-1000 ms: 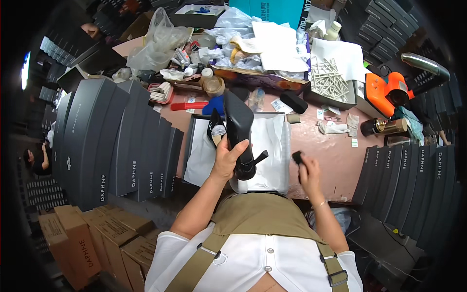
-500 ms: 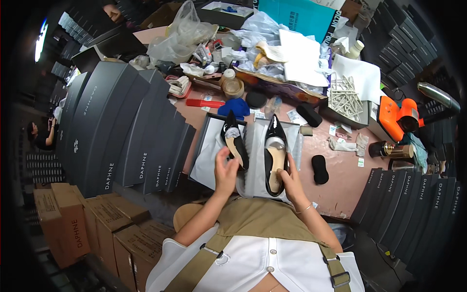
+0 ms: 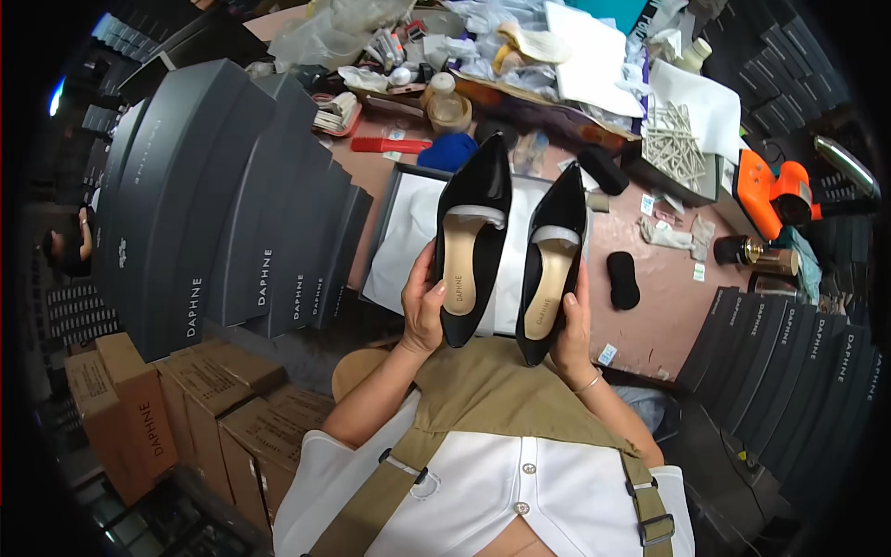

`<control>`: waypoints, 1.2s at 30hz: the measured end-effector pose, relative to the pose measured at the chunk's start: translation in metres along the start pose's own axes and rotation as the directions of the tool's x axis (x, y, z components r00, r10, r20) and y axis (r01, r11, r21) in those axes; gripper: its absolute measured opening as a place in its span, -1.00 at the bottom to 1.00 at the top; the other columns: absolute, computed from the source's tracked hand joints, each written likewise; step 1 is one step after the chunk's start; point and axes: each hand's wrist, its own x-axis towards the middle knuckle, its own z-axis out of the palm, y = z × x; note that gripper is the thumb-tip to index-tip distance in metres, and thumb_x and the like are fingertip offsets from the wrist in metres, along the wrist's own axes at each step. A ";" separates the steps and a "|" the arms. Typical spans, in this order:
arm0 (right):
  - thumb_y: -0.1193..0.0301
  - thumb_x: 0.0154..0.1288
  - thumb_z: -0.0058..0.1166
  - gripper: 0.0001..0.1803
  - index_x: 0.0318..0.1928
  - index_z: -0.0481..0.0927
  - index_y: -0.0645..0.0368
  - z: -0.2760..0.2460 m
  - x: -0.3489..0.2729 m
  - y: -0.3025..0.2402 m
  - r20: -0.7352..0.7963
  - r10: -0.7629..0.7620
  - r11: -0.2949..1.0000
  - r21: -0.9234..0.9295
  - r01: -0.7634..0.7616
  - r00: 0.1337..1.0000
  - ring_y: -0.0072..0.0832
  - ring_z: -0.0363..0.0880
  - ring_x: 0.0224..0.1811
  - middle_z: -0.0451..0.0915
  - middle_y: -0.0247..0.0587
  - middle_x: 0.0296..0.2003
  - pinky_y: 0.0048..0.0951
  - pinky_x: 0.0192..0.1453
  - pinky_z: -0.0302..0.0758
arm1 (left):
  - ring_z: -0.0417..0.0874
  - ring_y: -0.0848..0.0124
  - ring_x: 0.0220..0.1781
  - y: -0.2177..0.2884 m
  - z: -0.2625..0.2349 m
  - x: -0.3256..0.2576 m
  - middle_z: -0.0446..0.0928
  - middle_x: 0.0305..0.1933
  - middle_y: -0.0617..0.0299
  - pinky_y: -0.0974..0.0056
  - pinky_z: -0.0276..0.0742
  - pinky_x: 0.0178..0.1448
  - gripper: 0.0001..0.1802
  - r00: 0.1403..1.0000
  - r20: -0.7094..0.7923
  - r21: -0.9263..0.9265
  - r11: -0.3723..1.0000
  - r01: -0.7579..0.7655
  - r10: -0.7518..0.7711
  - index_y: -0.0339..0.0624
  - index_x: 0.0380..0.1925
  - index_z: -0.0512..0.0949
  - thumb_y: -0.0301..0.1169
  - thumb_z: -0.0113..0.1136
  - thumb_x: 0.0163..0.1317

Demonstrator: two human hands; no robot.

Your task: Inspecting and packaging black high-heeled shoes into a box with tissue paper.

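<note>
A pair of black, pointed patent shoes with beige insoles is held up side by side, toes pointing away from me. My left hand [image 3: 424,302] grips the left shoe [image 3: 475,200] by its outer side near the heel, thumb at the insole edge. My right hand [image 3: 573,325] is closed round the outer side of the right shoe [image 3: 561,209]. White stuffing shows inside both shoe openings. Below them lies an open shoebox [image 3: 390,200] lined with white paper [image 3: 406,241], partly hidden by the shoes.
Dark shoeboxes [image 3: 186,213] are stacked at the left, more [image 3: 770,343] at the right. Brown cartons [image 3: 121,399] stand lower left. On the pink table [image 3: 640,348] are a black oval pad [image 3: 624,280], a red comb [image 3: 390,145], a box of white sticks [image 3: 676,153] and an orange tool [image 3: 775,195].
Both shoes have been lifted from over the box toward me and now look larger. The left shoe has turned to line up beside the right one.
</note>
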 end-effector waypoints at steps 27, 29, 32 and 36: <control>0.37 0.46 -0.24 -0.36 0.43 -0.05 0.35 -0.024 -0.013 0.011 -0.028 0.051 0.979 -0.194 -0.056 0.998 -0.32 -0.06 0.50 0.00 0.03 0.44 -0.41 0.50 -0.09 | 0.42 0.29 0.22 -0.012 0.026 -0.030 0.34 0.23 -0.11 0.26 0.31 0.29 -0.33 0.987 0.034 0.046 0.987 0.154 -0.155 -0.49 0.34 0.03 -0.35 0.00 0.35; 0.36 0.47 -0.25 -0.37 0.44 -0.04 0.30 -0.015 -0.014 0.001 -0.073 0.140 0.985 -0.086 -0.147 0.987 -0.39 0.01 0.46 0.05 -0.03 0.43 -0.46 0.46 -0.01 | 0.44 0.30 0.20 -0.016 0.022 -0.035 0.35 0.22 -0.11 0.27 0.34 0.27 -0.34 0.986 0.037 0.085 0.984 0.158 -0.162 -0.49 0.33 0.05 -0.37 0.02 0.34; 0.35 0.47 -0.23 -0.35 0.45 -0.07 0.28 -0.017 -0.016 0.004 -0.061 0.144 0.981 -0.118 -0.151 0.988 -0.43 0.10 0.41 0.08 -0.05 0.40 -0.47 0.43 0.06 | 0.46 0.30 0.18 -0.017 0.023 -0.039 0.36 0.22 -0.11 0.27 0.36 0.25 -0.34 0.986 0.031 0.116 0.980 0.160 -0.165 -0.49 0.33 0.07 -0.37 0.04 0.34; 0.37 0.46 -0.17 -0.32 0.46 -0.10 0.28 -0.024 -0.018 0.013 -0.042 0.109 0.978 -0.174 -0.115 0.993 -0.47 0.22 0.26 0.18 -0.07 0.30 -0.52 0.32 0.16 | 0.47 0.30 0.17 -0.017 0.021 -0.041 0.37 0.21 -0.11 0.27 0.38 0.23 -0.32 0.989 0.028 0.137 0.981 0.138 -0.144 -0.49 0.33 0.07 -0.36 0.06 0.33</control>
